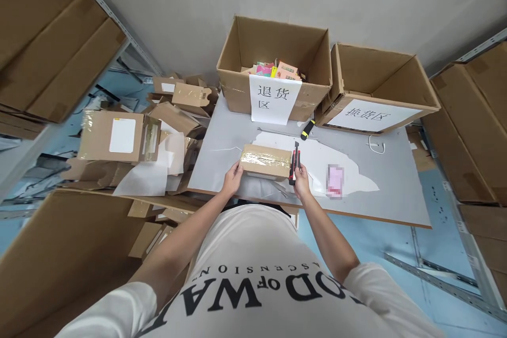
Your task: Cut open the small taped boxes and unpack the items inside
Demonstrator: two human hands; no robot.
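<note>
A small taped cardboard parcel (266,160) lies on the grey table (396,190) in front of me. My left hand (233,178) grips the parcel's left end. My right hand (301,179) is closed around a red and black utility knife (295,161), held upright against the parcel's right end. Clear tape runs along the parcel's top.
Two open cartons with paper labels stand at the table's back: one (273,58) holding colourful packets, one (376,87) at the right. A yellow and black tool (307,130) lies near them. Flattened parcels (119,137) pile at the left. Big cartons flank both sides.
</note>
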